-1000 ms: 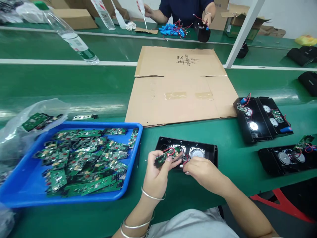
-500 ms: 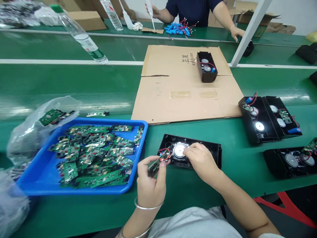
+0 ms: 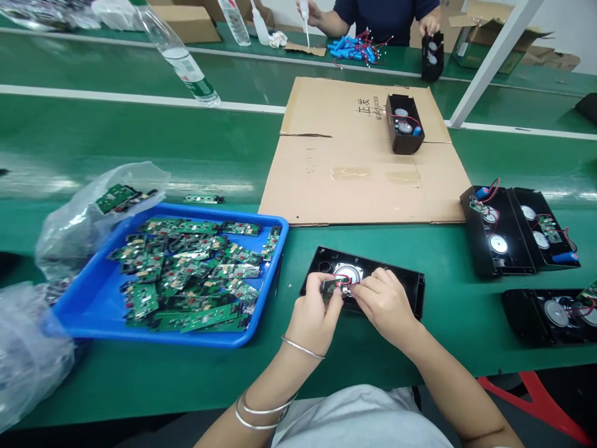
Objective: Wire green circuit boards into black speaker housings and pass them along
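Observation:
A black speaker housing (image 3: 411, 287) lies on the green bench in front of me, its open side up. The round silver speaker (image 3: 356, 272) inside is partly covered by my hands. Between thumb and fingers, my left hand (image 3: 313, 317) grips a small green circuit board (image 3: 330, 287) over the housing's left part. Red wires (image 3: 344, 279) run at the board's end. My right hand (image 3: 385, 305) is closed in a pinch beside that end, above the speaker; whatever its fingertips hold is hidden.
Left of the housing stands a blue tray (image 3: 88, 320) with many circuit boards, plastic bags (image 3: 60, 239) beside it. Black housings (image 3: 487, 246) sit at the right, another (image 3: 405, 140) on flat cardboard (image 3: 303, 199). Across the bench, a co-worker (image 3: 382, 18) sits behind blue batteries (image 3: 349, 50).
My left hand has brought the circuit board rightward, close to my right fingertips over the speaker. The co-worker's hand now holds a black housing upright. The whole view has shifted slightly.

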Demonstrator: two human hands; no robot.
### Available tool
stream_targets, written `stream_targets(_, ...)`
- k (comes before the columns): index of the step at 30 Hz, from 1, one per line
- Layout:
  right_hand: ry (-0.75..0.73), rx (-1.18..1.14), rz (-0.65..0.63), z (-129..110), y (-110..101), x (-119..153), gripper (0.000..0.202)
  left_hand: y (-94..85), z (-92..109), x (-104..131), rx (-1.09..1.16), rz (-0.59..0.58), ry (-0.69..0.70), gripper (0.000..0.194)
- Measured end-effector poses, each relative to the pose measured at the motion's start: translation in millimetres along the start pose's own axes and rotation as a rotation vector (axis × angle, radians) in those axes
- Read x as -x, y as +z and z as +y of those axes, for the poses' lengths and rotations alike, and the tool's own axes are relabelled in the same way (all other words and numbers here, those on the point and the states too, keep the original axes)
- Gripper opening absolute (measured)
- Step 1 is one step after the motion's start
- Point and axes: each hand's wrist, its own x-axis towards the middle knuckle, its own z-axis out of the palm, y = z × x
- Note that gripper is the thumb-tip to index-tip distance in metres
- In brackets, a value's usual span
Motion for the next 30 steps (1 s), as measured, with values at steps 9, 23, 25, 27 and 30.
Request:
stream_targets(9,-0.053,0.112,0.061,-1.9,3.6,0.3,0.028,-0.1,3.4,-0.9,-0.187,-0.067,0.021,0.019)
stream_targets(23,-0.159,0.179,0.058,-6.7,-1.0,-4.7,0.037,-2.2,4.8,-1.6,-0.188,-0.081,0.029,0.012)
stream_targets(25,-0.148,0.179,0.059,-7.9,-0.6,-4.6,0.038,-3.5,4.6,-1.8,-0.175,-0.09,0.036,0.011)
stream_targets(27,-0.124,0.162,0.054,-8.8,1.0,-4.4,0.039,-4.7,4.2,-2.0,-0.158,-0.106,0.045,0.009)
stream_targets(30,-0.092,0.148,0.064,-10.4,4.4,-4.6,0.04,-5.5,3.1,-1.7,-0.133,-0.119,0.058,0.009)
